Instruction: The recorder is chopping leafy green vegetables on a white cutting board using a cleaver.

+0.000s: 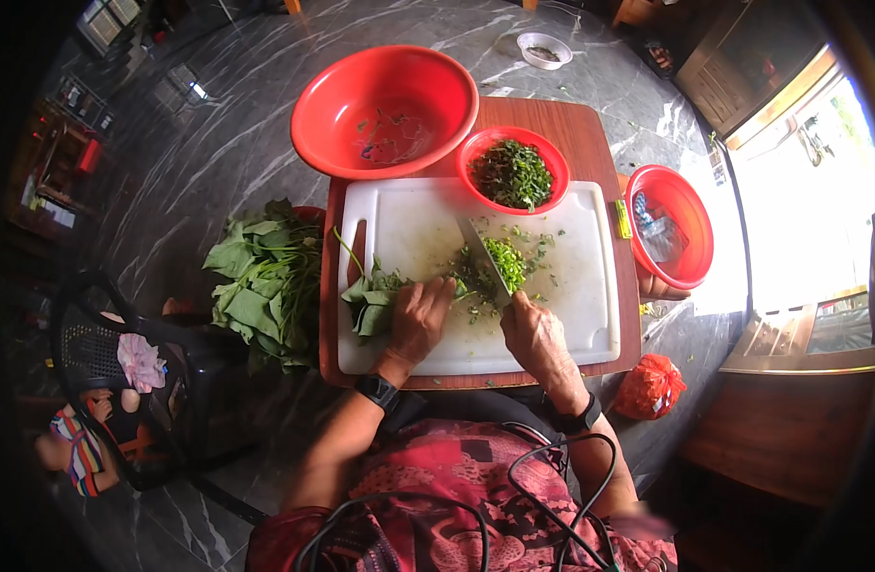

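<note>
My right hand [536, 334] grips the handle of a kitchen knife [486, 259], its blade slanting up and left over a white plastic cutting board [416, 222]. Under my left hand [421, 314] a bunch of leafy greens [374, 304] is pressed against the board, with its cut end toward the blade. Bright green chopped stems [505, 263] lie along the right side of the knife. Darker bits are scattered around them. A small red bowl [462, 179] with chopped dark greens [512, 175] rests over the board's far edge.
A large red basin [383, 79] with a little water stands at the table's far left. Uncut leafy greens [255, 300] hang beside the brown table [552, 118]. On the right are a red bucket [698, 236] and a red plastic bag [650, 387]. A person [83, 447] is near a black chair [87, 350].
</note>
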`<action>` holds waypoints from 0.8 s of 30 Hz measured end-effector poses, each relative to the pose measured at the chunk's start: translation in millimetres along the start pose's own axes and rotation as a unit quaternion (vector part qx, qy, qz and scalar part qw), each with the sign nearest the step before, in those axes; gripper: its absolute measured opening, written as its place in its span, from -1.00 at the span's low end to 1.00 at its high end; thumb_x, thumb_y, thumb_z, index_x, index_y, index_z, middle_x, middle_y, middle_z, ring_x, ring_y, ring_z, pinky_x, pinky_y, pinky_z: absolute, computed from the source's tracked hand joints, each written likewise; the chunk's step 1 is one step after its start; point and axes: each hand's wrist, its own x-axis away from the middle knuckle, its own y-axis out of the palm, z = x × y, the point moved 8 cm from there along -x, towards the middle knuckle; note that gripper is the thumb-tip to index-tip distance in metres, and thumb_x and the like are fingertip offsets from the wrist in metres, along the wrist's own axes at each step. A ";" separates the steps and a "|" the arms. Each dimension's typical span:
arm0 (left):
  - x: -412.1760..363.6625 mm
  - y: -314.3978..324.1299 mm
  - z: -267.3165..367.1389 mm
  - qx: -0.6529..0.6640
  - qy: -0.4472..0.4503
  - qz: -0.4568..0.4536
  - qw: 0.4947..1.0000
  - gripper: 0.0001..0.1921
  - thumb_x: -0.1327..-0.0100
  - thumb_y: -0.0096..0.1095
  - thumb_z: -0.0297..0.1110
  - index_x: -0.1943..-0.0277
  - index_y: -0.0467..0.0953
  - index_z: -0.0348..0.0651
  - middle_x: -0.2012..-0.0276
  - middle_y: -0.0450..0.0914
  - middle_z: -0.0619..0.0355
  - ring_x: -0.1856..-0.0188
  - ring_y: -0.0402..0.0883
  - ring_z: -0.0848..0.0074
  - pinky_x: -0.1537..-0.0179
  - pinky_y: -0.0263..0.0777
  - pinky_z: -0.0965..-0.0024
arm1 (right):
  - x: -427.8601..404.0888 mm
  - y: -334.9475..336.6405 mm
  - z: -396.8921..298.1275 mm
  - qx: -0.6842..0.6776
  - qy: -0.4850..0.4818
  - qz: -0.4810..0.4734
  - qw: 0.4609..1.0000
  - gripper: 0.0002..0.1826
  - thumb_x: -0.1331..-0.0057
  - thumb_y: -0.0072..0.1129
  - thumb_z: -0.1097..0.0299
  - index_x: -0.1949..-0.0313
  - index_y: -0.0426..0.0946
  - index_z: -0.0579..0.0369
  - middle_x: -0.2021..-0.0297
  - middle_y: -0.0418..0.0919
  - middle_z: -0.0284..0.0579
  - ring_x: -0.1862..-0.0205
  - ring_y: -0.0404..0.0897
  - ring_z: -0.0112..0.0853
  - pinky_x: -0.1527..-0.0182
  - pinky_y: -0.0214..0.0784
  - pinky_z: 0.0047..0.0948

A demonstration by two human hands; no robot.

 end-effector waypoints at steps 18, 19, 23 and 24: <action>-10.1 5.0 -6.8 0.064 -0.083 0.052 0.993 -0.84 -0.12 0.17 -0.42 0.21 0.50 -0.18 0.14 0.56 0.08 0.18 0.50 0.26 0.14 0.32 0.21 | 16.2 11.9 -10.1 -0.021 -0.002 -0.053 0.998 -0.87 -0.17 0.01 0.42 0.34 0.31 0.18 0.49 0.53 0.14 0.48 0.56 0.03 0.46 0.42 -0.08; -10.0 5.1 -6.0 0.065 -0.082 0.052 0.993 -0.84 -0.12 0.17 -0.42 0.21 0.50 -0.18 0.14 0.56 0.08 0.18 0.50 0.26 0.14 0.32 0.21 | 16.5 12.7 -10.5 -0.019 -0.003 -0.047 0.999 -0.87 -0.19 0.00 0.41 0.35 0.30 0.19 0.50 0.52 0.14 0.49 0.54 0.04 0.47 0.40 -0.08; -7.1 6.4 -5.3 0.044 -0.093 0.051 0.993 -0.85 -0.12 0.18 -0.45 0.22 0.51 -0.17 0.17 0.57 0.13 0.22 0.51 0.30 0.19 0.33 0.23 | 17.2 14.9 -12.2 -0.021 -0.012 -0.045 0.999 -0.87 -0.20 0.00 0.41 0.35 0.30 0.20 0.53 0.51 0.14 0.49 0.54 0.04 0.47 0.38 -0.07; -7.5 5.5 -4.7 0.036 -0.095 0.055 0.993 -0.83 -0.10 0.21 -0.46 0.21 0.52 -0.17 0.17 0.57 0.17 0.22 0.51 0.32 0.19 0.33 0.24 | 17.0 14.5 -12.5 -0.021 -0.011 -0.045 0.999 -0.87 -0.20 0.00 0.41 0.35 0.30 0.20 0.53 0.51 0.14 0.49 0.54 0.04 0.47 0.38 -0.07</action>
